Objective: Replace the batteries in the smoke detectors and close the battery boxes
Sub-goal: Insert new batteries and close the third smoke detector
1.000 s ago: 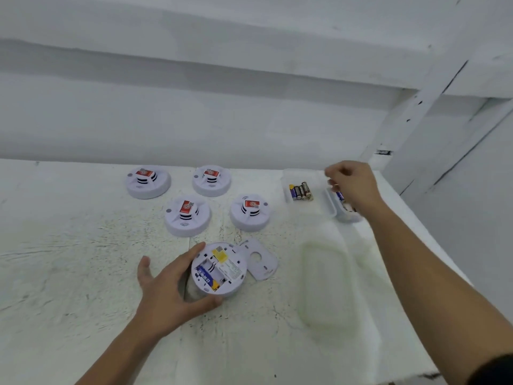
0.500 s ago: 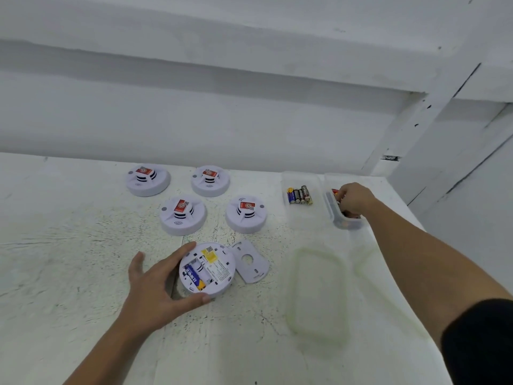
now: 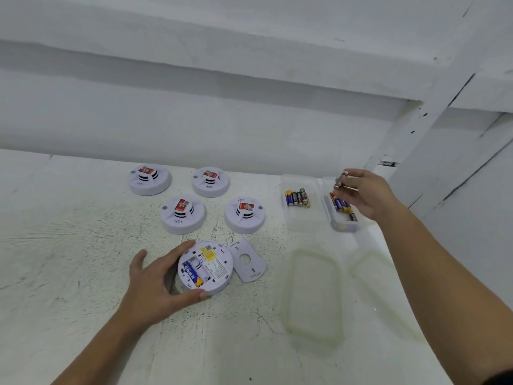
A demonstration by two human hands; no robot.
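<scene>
Our left hand grips the open detector near centre on the bench, steadying it back-up so the free slot beside its fitted cell faces us. Our right hand pinches a battery above the far-right tub, likely for that slot.

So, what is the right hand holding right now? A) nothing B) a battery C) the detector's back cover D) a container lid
B: the right hand pinches a battery above the right container; the back cover lies on the table beside the open detector.
</scene>
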